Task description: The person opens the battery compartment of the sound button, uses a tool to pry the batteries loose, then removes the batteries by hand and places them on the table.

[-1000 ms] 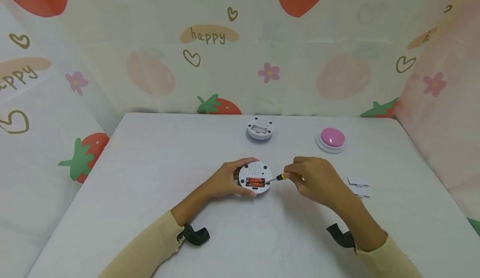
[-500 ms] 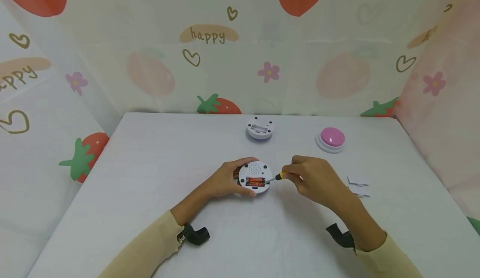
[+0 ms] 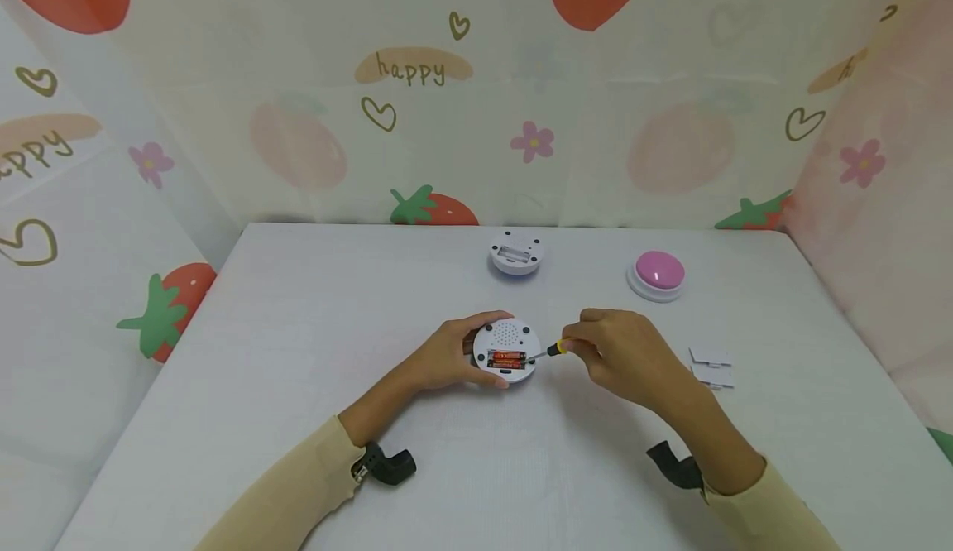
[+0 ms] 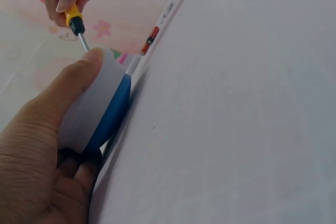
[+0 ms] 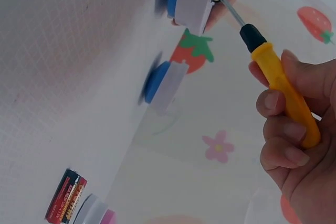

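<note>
My left hand [image 3: 454, 356] grips a round white push-button device [image 3: 508, 334] by its sides, base up. Its blue dome [image 4: 111, 116] faces the table in the left wrist view. Red AAA batteries [image 3: 507, 360] lie in its open compartment. A yellow screwdriver [image 5: 286, 93] with a black collar is in my right hand [image 3: 625, 361], the fingers curled round its handle. The metal tip reaches the right end of the battery compartment; exactly what it touches is too small to tell.
Behind stands a second button device [image 3: 515, 255], base up with its compartment uncovered. A pink-topped button [image 3: 659, 273] sits upright at back right. Two white covers [image 3: 711, 359] lie right of my right hand. A loose red battery [image 5: 66, 196] rests near the pink button.
</note>
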A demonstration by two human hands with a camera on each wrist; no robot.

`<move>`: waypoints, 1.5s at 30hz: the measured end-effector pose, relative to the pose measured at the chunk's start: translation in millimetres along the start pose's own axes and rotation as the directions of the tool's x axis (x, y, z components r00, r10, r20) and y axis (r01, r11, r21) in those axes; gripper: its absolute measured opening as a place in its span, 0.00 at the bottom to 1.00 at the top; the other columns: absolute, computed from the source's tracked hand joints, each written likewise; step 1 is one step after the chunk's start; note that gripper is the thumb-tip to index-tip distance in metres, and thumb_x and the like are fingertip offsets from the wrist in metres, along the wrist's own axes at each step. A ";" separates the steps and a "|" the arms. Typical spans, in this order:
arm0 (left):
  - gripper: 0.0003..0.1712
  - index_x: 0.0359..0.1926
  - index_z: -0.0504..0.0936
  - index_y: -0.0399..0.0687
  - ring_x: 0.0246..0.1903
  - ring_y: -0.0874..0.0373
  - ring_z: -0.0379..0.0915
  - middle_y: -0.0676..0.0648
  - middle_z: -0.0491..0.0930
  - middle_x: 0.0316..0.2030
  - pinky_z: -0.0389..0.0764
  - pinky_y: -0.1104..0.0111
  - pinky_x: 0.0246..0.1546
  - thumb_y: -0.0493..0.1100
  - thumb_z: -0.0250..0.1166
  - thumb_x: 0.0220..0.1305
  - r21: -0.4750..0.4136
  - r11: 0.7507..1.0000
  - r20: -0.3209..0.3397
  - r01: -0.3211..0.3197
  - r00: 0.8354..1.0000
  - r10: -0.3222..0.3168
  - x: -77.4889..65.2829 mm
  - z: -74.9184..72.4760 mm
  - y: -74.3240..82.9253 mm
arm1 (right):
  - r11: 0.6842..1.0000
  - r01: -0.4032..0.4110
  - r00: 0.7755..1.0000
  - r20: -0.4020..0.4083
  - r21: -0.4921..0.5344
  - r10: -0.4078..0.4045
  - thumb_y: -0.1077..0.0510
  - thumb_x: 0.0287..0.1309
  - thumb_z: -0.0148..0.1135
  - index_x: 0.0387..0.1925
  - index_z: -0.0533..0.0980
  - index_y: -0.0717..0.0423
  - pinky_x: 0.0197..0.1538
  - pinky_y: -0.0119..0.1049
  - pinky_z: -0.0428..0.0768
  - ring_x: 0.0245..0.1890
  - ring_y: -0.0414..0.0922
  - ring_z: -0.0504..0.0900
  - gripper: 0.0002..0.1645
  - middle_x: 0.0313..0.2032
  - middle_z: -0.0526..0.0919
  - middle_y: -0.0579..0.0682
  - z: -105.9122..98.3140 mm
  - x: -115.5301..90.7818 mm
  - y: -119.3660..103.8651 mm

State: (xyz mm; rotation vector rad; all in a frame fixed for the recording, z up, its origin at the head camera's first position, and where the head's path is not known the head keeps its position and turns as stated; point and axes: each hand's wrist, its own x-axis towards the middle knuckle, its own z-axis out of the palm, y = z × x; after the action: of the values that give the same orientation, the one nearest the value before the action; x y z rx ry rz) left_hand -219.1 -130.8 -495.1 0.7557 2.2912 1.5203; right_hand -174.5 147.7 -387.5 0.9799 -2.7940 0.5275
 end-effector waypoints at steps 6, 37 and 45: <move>0.55 0.73 0.68 0.59 0.64 0.63 0.70 0.55 0.71 0.68 0.71 0.67 0.67 0.47 0.86 0.44 0.008 1.000 -0.003 0.003 1.000 -0.003 0.3 0.2 0.1 | 1.000 -0.008 1.000 0.001 0.003 0.008 0.61 0.58 0.73 0.35 0.89 0.54 0.26 0.29 0.73 0.23 0.37 0.70 0.03 0.24 0.79 0.40 0.2 0.0 0.9; 0.54 0.73 0.68 0.43 0.63 0.58 0.72 0.45 0.73 0.67 0.71 0.68 0.65 0.39 0.84 0.45 -0.007 1.000 0.007 -0.005 1.000 0.005 -8.7 -3.6 32.6 | 0.959 -0.220 0.969 0.148 0.177 0.195 0.57 0.66 0.66 0.42 0.88 0.56 0.41 0.39 0.80 0.35 0.45 0.79 0.09 0.37 0.89 0.47 7.2 2.6 21.4; 0.54 0.74 0.67 0.45 0.63 0.57 0.72 0.46 0.72 0.67 0.72 0.70 0.64 0.39 0.84 0.45 -0.020 1.000 0.007 0.008 1.000 -0.008 -7.7 -3.0 30.0 | 0.937 -0.261 0.957 0.190 0.232 0.220 0.57 0.68 0.64 0.42 0.88 0.56 0.40 0.39 0.78 0.35 0.46 0.77 0.10 0.36 0.88 0.47 6.6 2.8 25.8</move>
State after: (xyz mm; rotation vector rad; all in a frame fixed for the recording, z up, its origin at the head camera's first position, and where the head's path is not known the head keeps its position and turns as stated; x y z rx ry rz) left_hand -206.4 -128.3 -466.9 0.7441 2.2683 1.5320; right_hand -192.9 162.4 -400.2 0.7514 -3.0711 0.8981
